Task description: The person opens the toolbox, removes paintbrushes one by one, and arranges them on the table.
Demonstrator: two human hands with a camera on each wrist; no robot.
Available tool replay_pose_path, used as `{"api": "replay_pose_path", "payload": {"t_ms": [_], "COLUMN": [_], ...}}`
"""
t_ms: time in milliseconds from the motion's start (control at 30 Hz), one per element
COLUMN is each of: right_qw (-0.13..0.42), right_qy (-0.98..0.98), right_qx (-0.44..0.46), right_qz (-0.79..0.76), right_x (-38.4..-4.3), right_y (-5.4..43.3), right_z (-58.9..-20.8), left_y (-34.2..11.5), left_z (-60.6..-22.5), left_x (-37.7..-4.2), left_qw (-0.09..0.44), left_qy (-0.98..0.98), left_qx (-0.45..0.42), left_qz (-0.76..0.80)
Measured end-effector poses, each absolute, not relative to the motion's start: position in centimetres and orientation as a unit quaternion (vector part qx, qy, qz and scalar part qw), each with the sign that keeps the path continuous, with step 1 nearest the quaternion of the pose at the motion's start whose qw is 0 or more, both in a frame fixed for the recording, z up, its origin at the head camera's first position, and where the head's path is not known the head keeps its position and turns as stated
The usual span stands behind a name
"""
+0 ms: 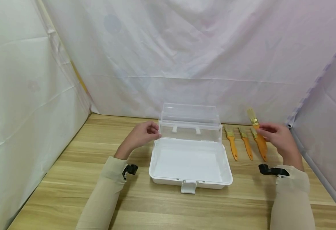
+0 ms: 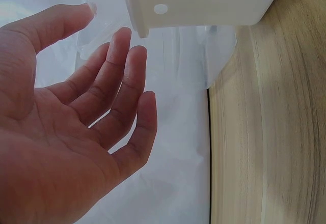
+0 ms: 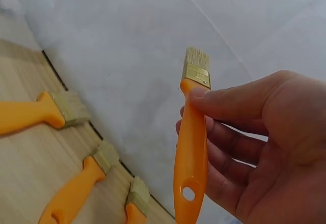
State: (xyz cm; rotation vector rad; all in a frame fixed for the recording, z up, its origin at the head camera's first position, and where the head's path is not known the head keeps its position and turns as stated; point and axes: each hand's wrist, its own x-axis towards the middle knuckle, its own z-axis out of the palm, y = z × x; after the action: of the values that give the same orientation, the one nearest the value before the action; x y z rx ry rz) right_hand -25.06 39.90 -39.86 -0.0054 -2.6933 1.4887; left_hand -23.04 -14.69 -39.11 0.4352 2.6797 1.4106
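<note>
Between thumb and fingers my right hand (image 1: pixel 278 135) pinches a paintbrush (image 3: pixel 192 147) with an orange handle and pale bristles, held up off the table with the bristles upward. Three more orange-handled paintbrushes lie below and to its left: a wider one (image 1: pixel 231 143), a middle one (image 1: pixel 246 143) and one (image 1: pixel 255 133) partly hidden behind the held brush. A white plastic box (image 1: pixel 190 183) stands in the middle with its clear lid (image 1: pixel 189 115) raised at the back. Beside the lid's left edge is my left hand (image 2: pixel 97 102), fingers loosely bent, with nothing in its grasp.
The box's white latch (image 1: pixel 189 187) hangs down at the front. White sheets (image 1: pixel 185 57) form walls at the back and both sides of the wooden table (image 1: pixel 70 179). Inside the box, the bare white floor shows.
</note>
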Motion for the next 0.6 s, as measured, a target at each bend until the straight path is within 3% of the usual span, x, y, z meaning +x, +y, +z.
{"api": "replay_pose_path", "payload": {"t_ms": [600], "right_qw": [0.039], "right_qy": [-0.858], "right_qx": [-0.131], "right_qz": [0.494], "right_x": [-24.9], "right_y": [43.6], "right_z": [-43.3], "left_y": [-14.7], "left_z": [-39.2], "left_x": [-23.1], "left_qw": [0.038], "left_qy": [0.872], "left_qx": [0.145], "left_qz": [0.465]}}
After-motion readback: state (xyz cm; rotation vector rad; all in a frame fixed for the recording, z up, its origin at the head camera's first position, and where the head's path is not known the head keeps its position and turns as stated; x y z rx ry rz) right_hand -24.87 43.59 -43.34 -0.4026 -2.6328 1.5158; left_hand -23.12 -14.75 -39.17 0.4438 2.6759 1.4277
